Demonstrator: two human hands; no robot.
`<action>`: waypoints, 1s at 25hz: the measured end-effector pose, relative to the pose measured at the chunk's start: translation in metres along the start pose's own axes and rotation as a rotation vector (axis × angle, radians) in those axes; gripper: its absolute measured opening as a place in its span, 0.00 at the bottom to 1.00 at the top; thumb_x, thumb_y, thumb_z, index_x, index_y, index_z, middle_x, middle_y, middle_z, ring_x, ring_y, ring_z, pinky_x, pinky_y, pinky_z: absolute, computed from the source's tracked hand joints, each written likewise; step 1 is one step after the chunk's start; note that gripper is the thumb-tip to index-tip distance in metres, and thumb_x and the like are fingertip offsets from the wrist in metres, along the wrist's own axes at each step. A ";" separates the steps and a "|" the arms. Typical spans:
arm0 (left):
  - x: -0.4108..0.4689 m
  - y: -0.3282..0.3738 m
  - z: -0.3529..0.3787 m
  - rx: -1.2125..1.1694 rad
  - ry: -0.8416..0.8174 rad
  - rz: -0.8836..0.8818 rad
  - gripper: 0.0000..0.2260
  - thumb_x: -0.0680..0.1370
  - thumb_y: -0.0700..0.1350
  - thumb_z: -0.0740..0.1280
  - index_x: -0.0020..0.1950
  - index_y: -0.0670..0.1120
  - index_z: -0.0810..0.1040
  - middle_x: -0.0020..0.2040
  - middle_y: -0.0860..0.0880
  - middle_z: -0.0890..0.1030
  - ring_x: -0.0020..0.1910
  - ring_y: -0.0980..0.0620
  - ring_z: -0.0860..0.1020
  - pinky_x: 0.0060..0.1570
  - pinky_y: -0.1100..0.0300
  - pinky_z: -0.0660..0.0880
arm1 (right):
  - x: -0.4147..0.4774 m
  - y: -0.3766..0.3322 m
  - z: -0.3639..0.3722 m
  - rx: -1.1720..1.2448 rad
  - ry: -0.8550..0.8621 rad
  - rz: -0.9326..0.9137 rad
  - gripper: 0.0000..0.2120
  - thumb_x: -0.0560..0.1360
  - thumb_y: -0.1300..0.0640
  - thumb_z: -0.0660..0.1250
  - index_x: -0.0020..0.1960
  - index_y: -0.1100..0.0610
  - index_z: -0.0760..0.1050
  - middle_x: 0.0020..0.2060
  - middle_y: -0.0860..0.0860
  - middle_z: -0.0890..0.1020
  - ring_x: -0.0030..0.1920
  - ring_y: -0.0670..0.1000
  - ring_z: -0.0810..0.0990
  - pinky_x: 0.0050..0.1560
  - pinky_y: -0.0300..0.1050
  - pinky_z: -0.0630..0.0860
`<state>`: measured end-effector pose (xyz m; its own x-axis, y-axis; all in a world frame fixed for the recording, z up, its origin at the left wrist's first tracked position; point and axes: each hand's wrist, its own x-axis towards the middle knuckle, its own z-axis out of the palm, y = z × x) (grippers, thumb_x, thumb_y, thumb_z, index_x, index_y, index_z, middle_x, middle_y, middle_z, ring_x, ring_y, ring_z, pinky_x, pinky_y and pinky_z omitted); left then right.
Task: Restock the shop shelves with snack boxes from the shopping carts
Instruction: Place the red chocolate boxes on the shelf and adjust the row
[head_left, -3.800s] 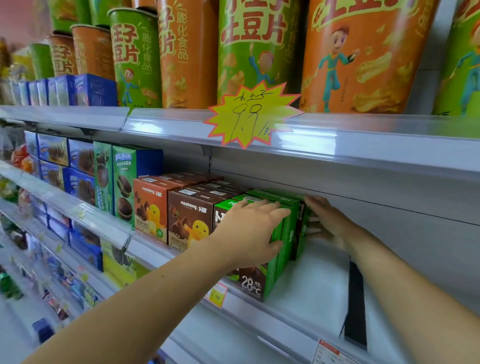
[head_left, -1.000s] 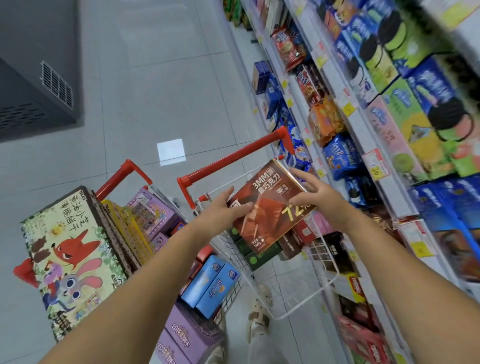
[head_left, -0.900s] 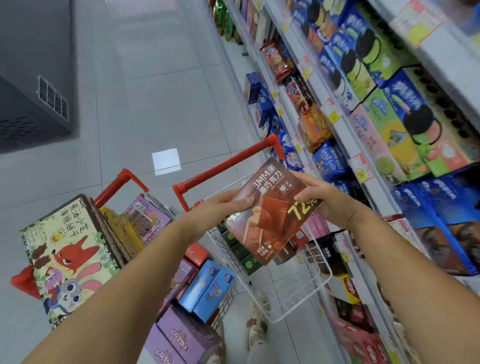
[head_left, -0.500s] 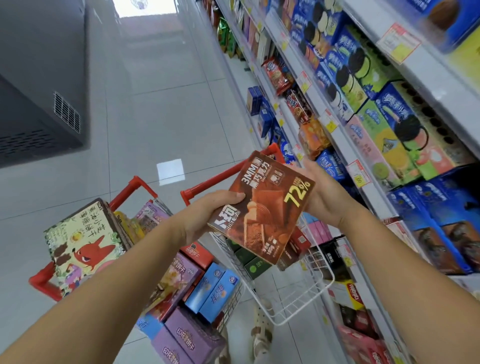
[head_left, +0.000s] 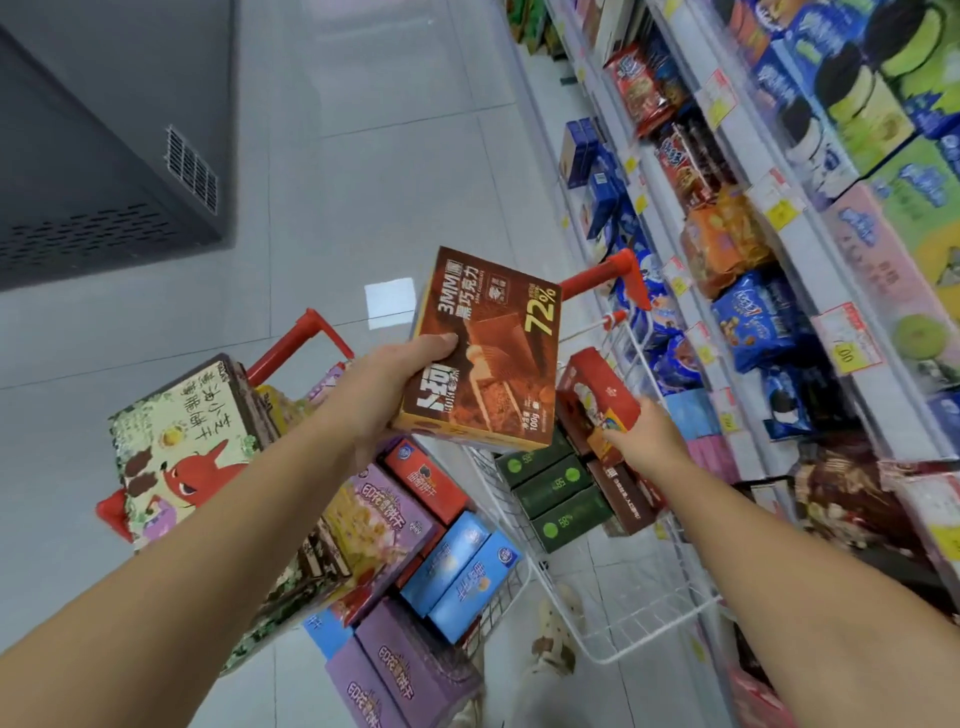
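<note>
The left hand (head_left: 382, 395) is closed on the brown chocolate box (head_left: 488, 348). The thumb is laid across the printed face near the lower left corner, and the fingers are hidden beneath. The box is held in the air above the 2 carts, touching neither. From that grip it extends up and to the right, with its long axis running away from the person and its face turned toward the camera. The right hand (head_left: 647, 439) is lowered into the white wire cart (head_left: 623, 642), its fingers against the lower end of a red box (head_left: 597, 395) that lies tilted on top of the stock. Whether those fingers are curled round it cannot be told. 3 green boxes (head_left: 553, 493) lie just below and to the left. The shelves (head_left: 779, 208) stand to the right of both hands, so the right hand is judged the nearer for placing. The brown box would have to be swung rightward across the wire cart, probably with a narrow edge leading into the shelf row.
</note>
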<state>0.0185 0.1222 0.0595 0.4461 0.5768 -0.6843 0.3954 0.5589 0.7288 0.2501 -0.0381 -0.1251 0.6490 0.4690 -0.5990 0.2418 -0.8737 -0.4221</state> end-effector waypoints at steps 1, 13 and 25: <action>0.001 -0.002 0.000 0.015 0.004 -0.016 0.12 0.77 0.52 0.67 0.50 0.44 0.79 0.38 0.48 0.86 0.32 0.53 0.84 0.30 0.65 0.78 | 0.004 0.000 0.007 0.004 0.020 0.023 0.26 0.72 0.54 0.73 0.66 0.57 0.68 0.57 0.58 0.79 0.55 0.60 0.79 0.57 0.55 0.76; -0.011 0.013 0.001 -0.108 0.023 -0.003 0.10 0.78 0.52 0.66 0.49 0.45 0.79 0.39 0.48 0.86 0.32 0.51 0.83 0.29 0.62 0.80 | -0.030 0.020 -0.053 0.970 -0.189 0.240 0.07 0.80 0.57 0.64 0.55 0.59 0.73 0.48 0.57 0.80 0.49 0.55 0.79 0.54 0.54 0.78; -0.036 0.020 0.004 -0.018 -0.045 0.083 0.15 0.77 0.54 0.68 0.55 0.44 0.78 0.45 0.46 0.87 0.39 0.50 0.85 0.46 0.56 0.79 | -0.115 0.008 -0.087 1.388 -0.231 0.117 0.23 0.66 0.54 0.76 0.57 0.60 0.75 0.47 0.58 0.84 0.46 0.57 0.84 0.48 0.51 0.83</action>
<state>0.0137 0.1107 0.0987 0.5126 0.5948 -0.6193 0.3408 0.5211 0.7825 0.2406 -0.1106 -0.0005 0.4518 0.5325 -0.7157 -0.7892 -0.1355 -0.5990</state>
